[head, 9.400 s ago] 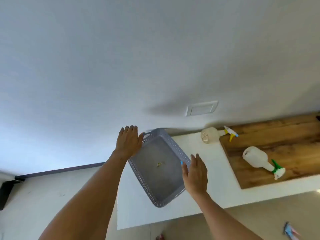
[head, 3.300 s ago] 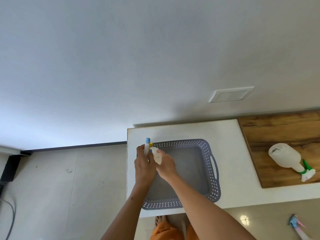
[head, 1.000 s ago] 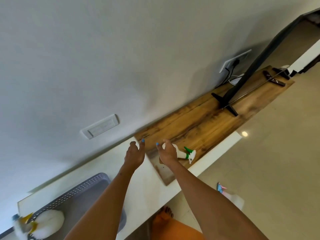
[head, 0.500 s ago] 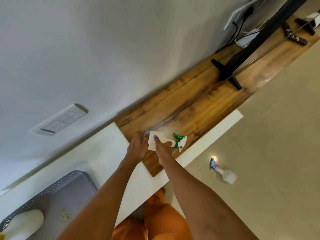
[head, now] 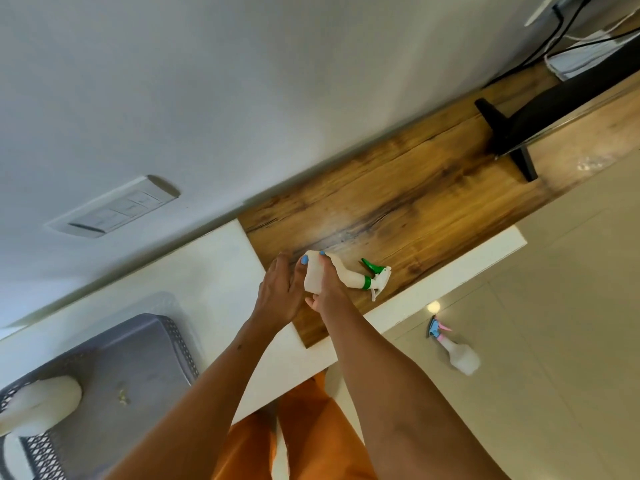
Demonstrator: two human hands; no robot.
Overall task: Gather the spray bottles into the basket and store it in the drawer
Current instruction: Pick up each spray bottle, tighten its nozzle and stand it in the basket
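Over on the left, the grey basket (head: 114,368) sits on the white counter (head: 214,271) with one white spray bottle (head: 38,400) already lying inside, so that's the drop-off waiting. Moving right, the left hand (head: 278,296) cups the fat base of the green-trigger spray bottle (head: 343,277), while the right hand (head: 329,292) wraps the body from the near side; both are closed on it, likely a two-handed pickup to steady it. That bottle lies on its side on the wooden board (head: 433,199), long axis running left to right, nozzle pointing right. Further right, down on the floor, a pink-and-blue spray bottle (head: 453,351) lies waiting too.
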